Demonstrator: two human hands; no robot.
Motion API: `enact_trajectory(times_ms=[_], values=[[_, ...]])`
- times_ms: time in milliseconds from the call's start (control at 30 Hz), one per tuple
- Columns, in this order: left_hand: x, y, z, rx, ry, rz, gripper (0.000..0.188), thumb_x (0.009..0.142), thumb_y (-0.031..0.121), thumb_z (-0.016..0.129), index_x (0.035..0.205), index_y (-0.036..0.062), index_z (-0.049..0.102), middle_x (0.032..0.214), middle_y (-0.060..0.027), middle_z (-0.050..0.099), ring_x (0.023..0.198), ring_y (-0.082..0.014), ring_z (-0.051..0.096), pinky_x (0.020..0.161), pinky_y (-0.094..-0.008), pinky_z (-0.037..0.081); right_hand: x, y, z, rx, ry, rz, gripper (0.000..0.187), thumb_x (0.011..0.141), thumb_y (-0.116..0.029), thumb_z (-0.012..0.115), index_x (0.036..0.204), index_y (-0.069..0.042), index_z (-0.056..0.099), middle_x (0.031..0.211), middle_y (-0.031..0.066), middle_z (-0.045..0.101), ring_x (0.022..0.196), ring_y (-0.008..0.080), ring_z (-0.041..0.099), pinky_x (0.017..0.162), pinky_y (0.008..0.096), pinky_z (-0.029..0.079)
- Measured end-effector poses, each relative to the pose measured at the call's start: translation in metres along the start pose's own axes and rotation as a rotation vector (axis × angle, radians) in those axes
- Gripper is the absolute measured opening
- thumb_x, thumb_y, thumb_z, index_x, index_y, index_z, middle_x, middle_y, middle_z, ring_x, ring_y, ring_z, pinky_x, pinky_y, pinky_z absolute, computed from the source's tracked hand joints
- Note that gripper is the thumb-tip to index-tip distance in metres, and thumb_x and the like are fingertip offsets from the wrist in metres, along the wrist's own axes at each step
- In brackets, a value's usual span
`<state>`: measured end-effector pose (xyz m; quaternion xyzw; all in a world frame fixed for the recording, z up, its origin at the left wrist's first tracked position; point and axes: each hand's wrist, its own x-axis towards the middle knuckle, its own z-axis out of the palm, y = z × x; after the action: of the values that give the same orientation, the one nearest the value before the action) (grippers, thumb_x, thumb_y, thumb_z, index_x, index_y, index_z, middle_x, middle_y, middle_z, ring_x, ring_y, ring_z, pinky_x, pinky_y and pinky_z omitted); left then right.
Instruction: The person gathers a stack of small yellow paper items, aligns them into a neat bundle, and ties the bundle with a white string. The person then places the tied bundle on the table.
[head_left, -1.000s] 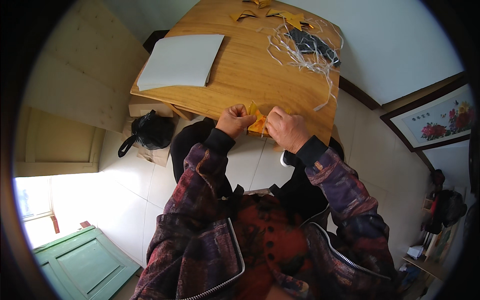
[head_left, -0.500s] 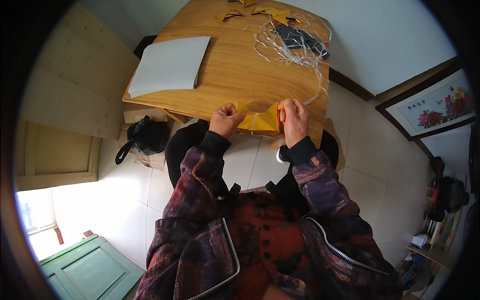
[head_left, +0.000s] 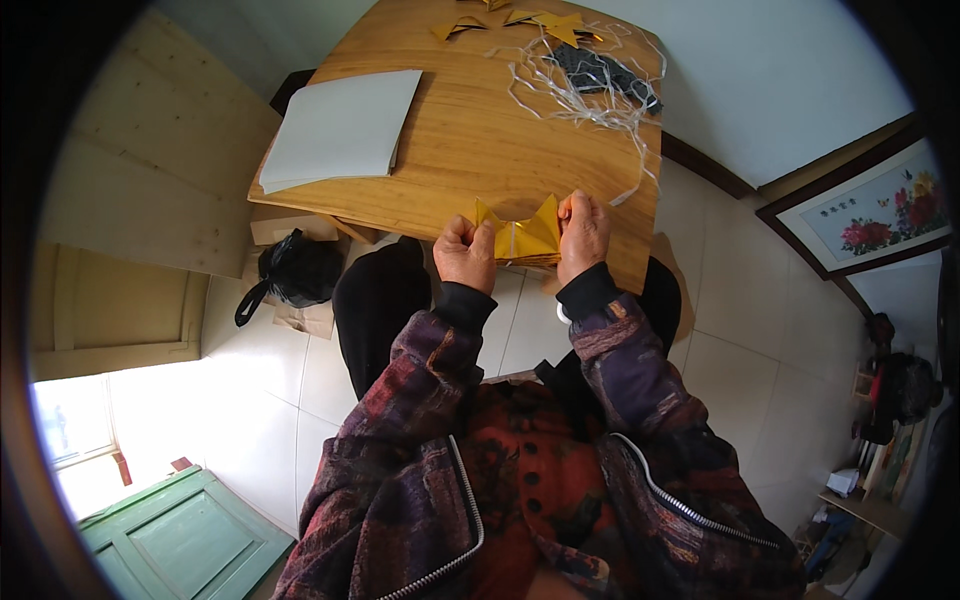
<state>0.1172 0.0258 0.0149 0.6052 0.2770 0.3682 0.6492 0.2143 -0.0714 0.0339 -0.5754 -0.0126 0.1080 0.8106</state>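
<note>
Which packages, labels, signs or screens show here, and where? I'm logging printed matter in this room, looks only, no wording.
Framed picture: leaning at the wall on the right, dark frame, pale ground, red flowers, a short line of writing.
Dark packet: far right of the wooden table, flat, blackish, under pale strips.
White sheet stack: table's left, blank, rectangular.
Black bag: on cardboard on the floor, left of the table.
No screens.

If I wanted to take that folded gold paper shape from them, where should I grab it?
Probably at the lower folded body between the two upright points of the gold folded paper, coming from the table side. The left hand and right hand already pinch its two outer ends, and the thin points would likely crumple if squeezed.
</note>
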Motion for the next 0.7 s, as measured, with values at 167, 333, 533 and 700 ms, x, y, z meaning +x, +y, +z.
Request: enact_trajectory(times_ms=[167,333,533,700], values=[[0.008,0.0,-0.008,-0.058,-0.102,-0.051,0.035,0.083,0.007,0.066,0.06,0.0086,0.039,0.058,0.0069,0.038,0.057,-0.0034,0.032,0.051,-0.023,0.03,0.002,0.002,-0.006,-0.056,-0.065,-0.017,0.029,0.093,-0.02,0.052,0.067,-0.008,0.044,0.061,-0.0033,0.042,0.053,0.0061,0.037,0.048,0.0233,0.03],[0.016,-0.001,-0.014,-0.099,-0.191,-0.119,0.037,0.083,0.007,0.066,0.059,0.0105,0.037,0.057,0.0076,0.037,0.056,-0.0029,0.032,0.049,-0.0235,0.029,0.007,0.009,-0.011,-0.297,-0.178,-0.28,0.029,0.095,-0.018,0.055,0.071,-0.005,0.046,0.061,-0.0026,0.042,0.056,0.0063,0.036,0.05,0.0254,0.033],[0.018,-0.009,-0.015,-0.085,-0.208,-0.079,0.038,0.084,0.007,0.066,0.059,0.011,0.037,0.057,0.0082,0.037,0.055,-0.0028,0.031,0.049,-0.023,0.028,0.005,0.014,-0.015,-0.363,-0.188,-0.333,0.031,0.096,-0.02,0.055,0.072,-0.003,0.045,0.061,-0.0015,0.042,0.057,0.0072,0.037,0.051,0.0268,0.035],[0.018,-0.008,-0.015,-0.086,-0.221,-0.123,0.037,0.085,0.006,0.065,0.06,0.0111,0.038,0.056,0.0055,0.042,0.053,-0.004,0.039,0.049,-0.022,0.033,0.007,0.013,-0.015,-0.377,-0.185,-0.296,0.03,0.096,-0.02,0.055,0.073,-0.003,0.045,0.061,-0.0017,0.042,0.057,0.0069,0.038,0.051,0.0269,0.035]])
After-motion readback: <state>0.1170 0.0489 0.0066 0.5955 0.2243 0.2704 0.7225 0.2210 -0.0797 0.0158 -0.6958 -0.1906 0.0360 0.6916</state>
